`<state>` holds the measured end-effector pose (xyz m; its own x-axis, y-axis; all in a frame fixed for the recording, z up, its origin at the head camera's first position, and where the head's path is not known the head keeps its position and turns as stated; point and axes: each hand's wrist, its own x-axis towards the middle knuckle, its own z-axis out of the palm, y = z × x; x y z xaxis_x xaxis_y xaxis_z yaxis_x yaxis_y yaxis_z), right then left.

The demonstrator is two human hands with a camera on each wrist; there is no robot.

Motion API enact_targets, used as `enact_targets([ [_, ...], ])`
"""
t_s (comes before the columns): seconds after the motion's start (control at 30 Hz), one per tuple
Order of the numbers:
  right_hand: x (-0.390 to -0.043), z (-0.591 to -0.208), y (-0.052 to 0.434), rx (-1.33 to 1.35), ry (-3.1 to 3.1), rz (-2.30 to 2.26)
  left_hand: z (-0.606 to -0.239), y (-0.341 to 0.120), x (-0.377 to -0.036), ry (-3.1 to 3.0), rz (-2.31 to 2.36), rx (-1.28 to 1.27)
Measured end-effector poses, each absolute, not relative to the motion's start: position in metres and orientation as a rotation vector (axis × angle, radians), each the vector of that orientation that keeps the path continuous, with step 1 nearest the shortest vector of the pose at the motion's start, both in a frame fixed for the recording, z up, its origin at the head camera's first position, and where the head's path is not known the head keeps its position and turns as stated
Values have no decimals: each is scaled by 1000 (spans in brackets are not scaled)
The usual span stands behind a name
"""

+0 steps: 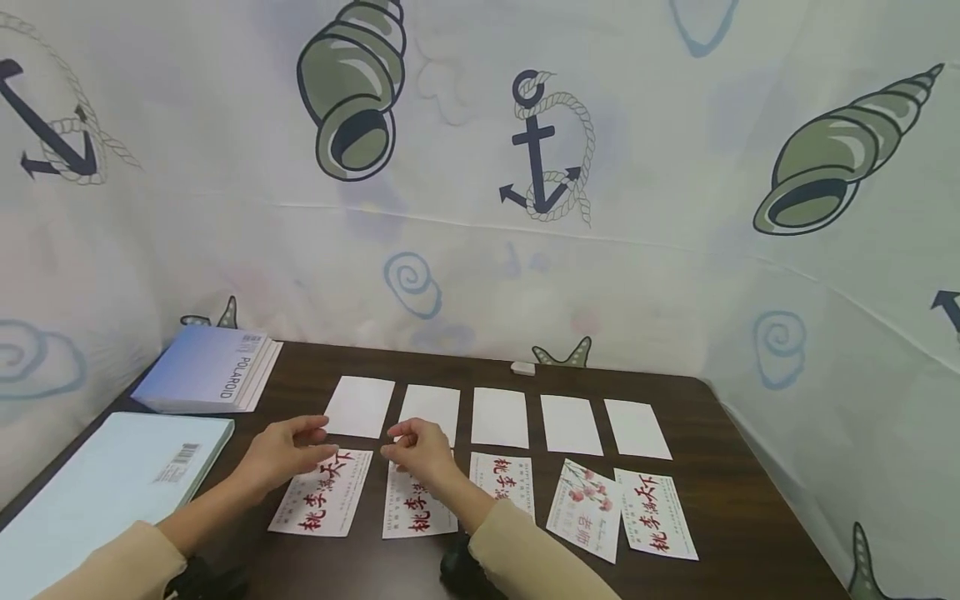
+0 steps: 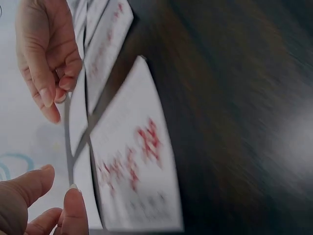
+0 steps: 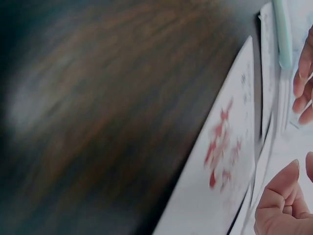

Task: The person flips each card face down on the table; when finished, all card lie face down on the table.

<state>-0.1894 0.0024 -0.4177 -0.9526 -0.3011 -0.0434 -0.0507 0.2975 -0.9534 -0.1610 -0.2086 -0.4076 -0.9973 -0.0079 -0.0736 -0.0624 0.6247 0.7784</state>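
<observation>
- Your left hand hovers over the top end of the far-left printed card; its grip is loose, fingers relaxed, holding nothing.
- Your right hand hovers over the top of the second printed card; fingers lightly curled, and you hold nothing there either.
- The two hands sit close together, fingertips facing, with a small gap between them.
- The far-left card is white, with large red brush characters down its length and fine grey print beside them. It lies flat on the dark wood surface, at the left end of the near row.
- The near row has five printed cards; the fourth shows pink flowers.
- Behind them lies a row of five blank white cards.
- Both wrist views are blurred.
</observation>
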Motion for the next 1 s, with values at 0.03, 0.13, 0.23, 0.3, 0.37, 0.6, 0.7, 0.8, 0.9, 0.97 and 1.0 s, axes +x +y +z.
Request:
enact_targets([
  [0.03, -189, -418, 0, -327, 2347, -1705, -409, -212, -159, 2766, 1335, -81],
  [0.13, -188, -421, -6, -338, 2345, -1676, -411, -221, -156, 2762, 1315, -122],
  [0.23, -187, -423, -11, -335, 2322, -1667, -413, -227, -153, 2771, 1287, -151],
  [0.3, -186, -423, -15, -331, 2319, -1655, -413, -231, -151, 2782, 1259, -161],
  [0.37, -185, -424, -18, -330, 2335, -1627, -414, -234, -149, 2799, 1221, -166],
  [0.6, -184, -427, -26, -328, 2426, -1494, -421, -237, -145, 2864, 1082, -125],
  [0.7, -184, -428, -27, -373, 2495, -1430, -424, -234, -145, 2902, 1029, -99],
  [0.8, -183, -426, -30, -434, 2595, -1353, -425, -232, -145, 2925, 994, -99],
  [0.9, -182, -424, -33, -441, 2672, -1278, -423, -231, -143, 2936, 974, -108],
  [0.97, -182, -425, -34, -412, 2695, -1241, -423, -230, -143, 2938, 970, -109],
  [1.0, -182, -425, -35, -399, 2704, -1228, -423, -230, -142, 2941, 967, -105],
])
